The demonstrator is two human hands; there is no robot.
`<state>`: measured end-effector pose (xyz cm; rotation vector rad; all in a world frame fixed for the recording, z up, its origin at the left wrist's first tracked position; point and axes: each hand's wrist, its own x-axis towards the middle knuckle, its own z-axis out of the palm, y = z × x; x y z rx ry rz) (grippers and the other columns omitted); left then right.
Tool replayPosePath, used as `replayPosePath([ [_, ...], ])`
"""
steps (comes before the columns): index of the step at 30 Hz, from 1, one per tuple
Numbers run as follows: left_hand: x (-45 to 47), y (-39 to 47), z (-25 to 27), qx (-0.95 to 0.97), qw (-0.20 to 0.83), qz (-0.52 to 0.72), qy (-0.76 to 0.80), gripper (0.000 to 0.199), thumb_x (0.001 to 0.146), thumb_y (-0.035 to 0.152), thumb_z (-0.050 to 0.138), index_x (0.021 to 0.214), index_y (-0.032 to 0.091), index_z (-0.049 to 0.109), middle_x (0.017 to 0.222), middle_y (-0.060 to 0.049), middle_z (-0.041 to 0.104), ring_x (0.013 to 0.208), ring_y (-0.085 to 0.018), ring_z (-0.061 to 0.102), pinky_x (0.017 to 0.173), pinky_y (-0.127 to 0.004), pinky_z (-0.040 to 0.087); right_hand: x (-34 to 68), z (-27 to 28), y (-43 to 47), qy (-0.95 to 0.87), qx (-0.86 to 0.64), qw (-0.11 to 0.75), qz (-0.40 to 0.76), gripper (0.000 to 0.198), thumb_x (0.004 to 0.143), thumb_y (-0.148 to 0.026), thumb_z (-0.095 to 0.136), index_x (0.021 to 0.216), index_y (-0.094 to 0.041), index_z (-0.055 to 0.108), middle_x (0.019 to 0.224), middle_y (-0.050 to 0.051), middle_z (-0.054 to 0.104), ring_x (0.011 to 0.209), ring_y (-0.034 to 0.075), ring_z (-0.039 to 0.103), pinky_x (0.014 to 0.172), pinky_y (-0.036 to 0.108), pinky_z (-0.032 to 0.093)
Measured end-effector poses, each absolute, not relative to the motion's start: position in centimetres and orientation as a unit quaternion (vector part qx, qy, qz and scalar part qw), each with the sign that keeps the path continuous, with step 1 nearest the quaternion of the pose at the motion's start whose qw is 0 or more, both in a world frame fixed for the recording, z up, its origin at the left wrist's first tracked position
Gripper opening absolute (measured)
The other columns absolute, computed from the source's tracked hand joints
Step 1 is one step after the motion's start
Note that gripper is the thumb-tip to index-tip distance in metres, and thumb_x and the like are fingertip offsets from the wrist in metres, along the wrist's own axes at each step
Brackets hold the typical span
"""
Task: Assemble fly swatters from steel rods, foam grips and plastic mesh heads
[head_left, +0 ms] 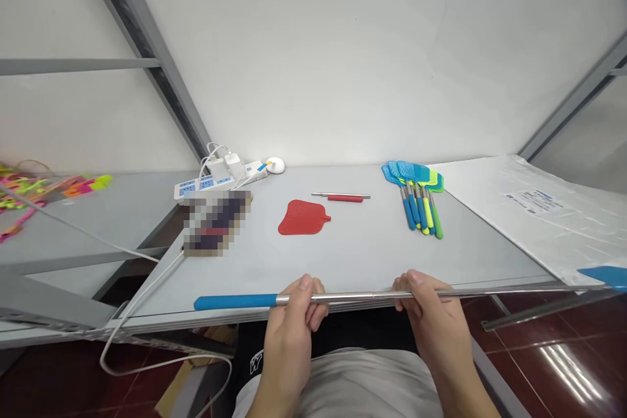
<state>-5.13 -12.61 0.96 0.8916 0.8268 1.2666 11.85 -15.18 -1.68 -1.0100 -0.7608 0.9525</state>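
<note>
Both my hands grip one extended telescopic fly swatter (355, 297), held level over the table's front edge. My left hand (296, 313) is closed on the metal rod beside the blue handle. Further right, my right hand (431, 310) pinches the thinner part of the rod. The swatter's blue head (605, 275) reaches the right edge of the view and is partly cut off. Beyond my hands lie a loose red swatter head (304, 217) and a metal rod (343, 195) with a red handle (345, 198) alongside.
A pile of blue, yellow and green fly swatters (418, 199) lies at the right, by a white plastic package (543, 209). A power strip (223, 179) with chargers and a pixelated object (218, 225) are at the left. A white cable (161, 366) hangs off the table.
</note>
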Motion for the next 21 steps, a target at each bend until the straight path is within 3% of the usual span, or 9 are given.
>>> replayPosePath([
  [7, -8.3, -11.0, 1.9, 0.296, 0.623, 0.633, 0.351, 0.046, 0.091, 0.030, 0.052, 0.051, 0.022, 0.030, 0.051, 0.005, 0.021, 0.051, -0.013, 0.025, 0.051, -0.027, 0.033, 15.9, 0.5, -15.4, -0.221, -0.446, 0.803, 0.329, 0.049, 0.085, -0.027, 0.064, 0.050, -0.022, 0.031, 0.050, -0.006, 0.024, 0.049, 0.011, 0.031, 0.053, 0.030, 0.031],
  [21, -8.6, -10.9, 2.9, 0.270, 0.595, 0.663, 0.364, 0.046, 0.089, 0.028, 0.055, 0.050, 0.021, 0.030, 0.051, 0.006, 0.018, 0.047, -0.011, 0.022, 0.044, -0.025, 0.031, 17.0, 1.8, -15.7, -0.192, -0.456, 0.820, 0.288, 0.049, 0.087, -0.025, 0.062, 0.051, -0.021, 0.029, 0.050, -0.007, 0.024, 0.049, 0.009, 0.028, 0.053, 0.030, 0.030],
])
